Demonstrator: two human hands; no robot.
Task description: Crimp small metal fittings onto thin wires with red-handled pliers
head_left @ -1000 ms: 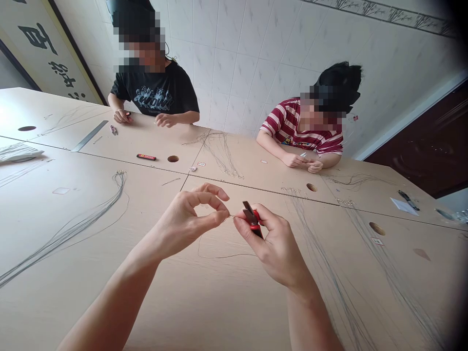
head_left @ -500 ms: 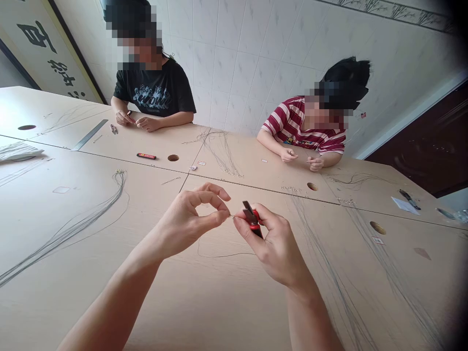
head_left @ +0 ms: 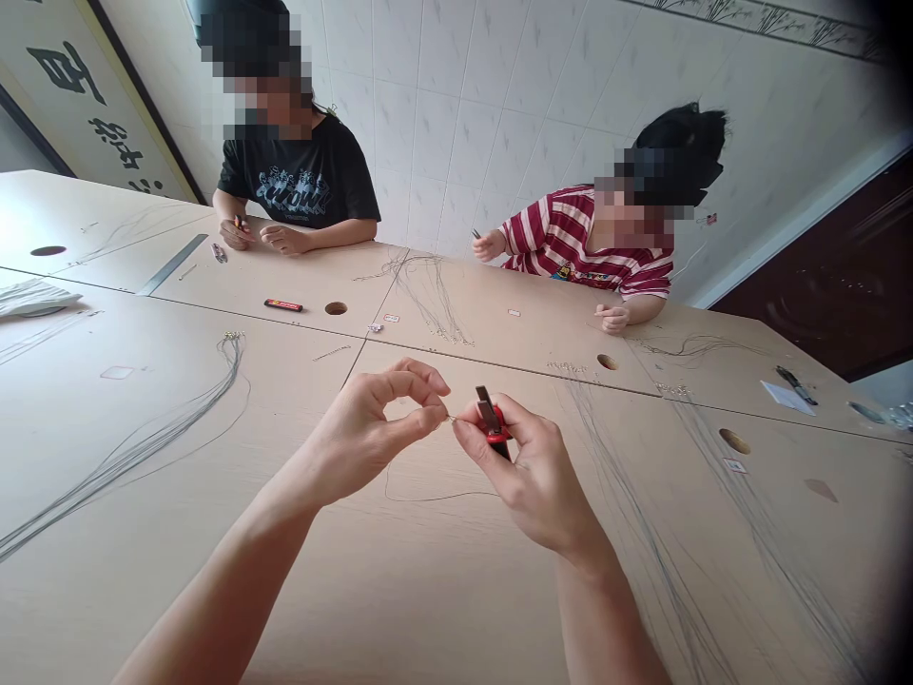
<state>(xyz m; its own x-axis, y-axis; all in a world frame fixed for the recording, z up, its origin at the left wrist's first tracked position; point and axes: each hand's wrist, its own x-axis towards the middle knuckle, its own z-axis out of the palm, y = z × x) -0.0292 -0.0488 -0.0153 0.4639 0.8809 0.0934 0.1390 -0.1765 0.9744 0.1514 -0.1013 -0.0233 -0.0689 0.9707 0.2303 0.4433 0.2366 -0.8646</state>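
Note:
Over the middle of the table my left hand (head_left: pixel 371 428) pinches one end of a thin cord (head_left: pixel 442 499) between thumb and forefinger, its other fingers curled loosely. A tiny gold-coloured piece (head_left: pixel 449 419) shows between the fingertips of both hands; its exact shape is too small to tell. My right hand (head_left: pixel 538 480) wraps round small pliers (head_left: pixel 492 419) with red and black handles, their dark jaws pointing up and slightly parted. Its thumb and forefinger also pinch at the tiny piece. Below the hands the cord hangs in a loose curve.
Bundles of grey cords lie left (head_left: pixel 206 400) and right (head_left: pixel 628 504) on the wooden table (head_left: pixel 399 609). A red and black cutter-like tool (head_left: pixel 283 305), a steel ruler (head_left: pixel 173 264) and a black pen (head_left: pixel 796 385) lie farther off. Two people (head_left: pixel 300 195) sit opposite, working with their hands.
My hands stay nearly in place; the pliers have turned slightly in my right hand. The person in the striped shirt has moved one hand outward, holding a small tool.

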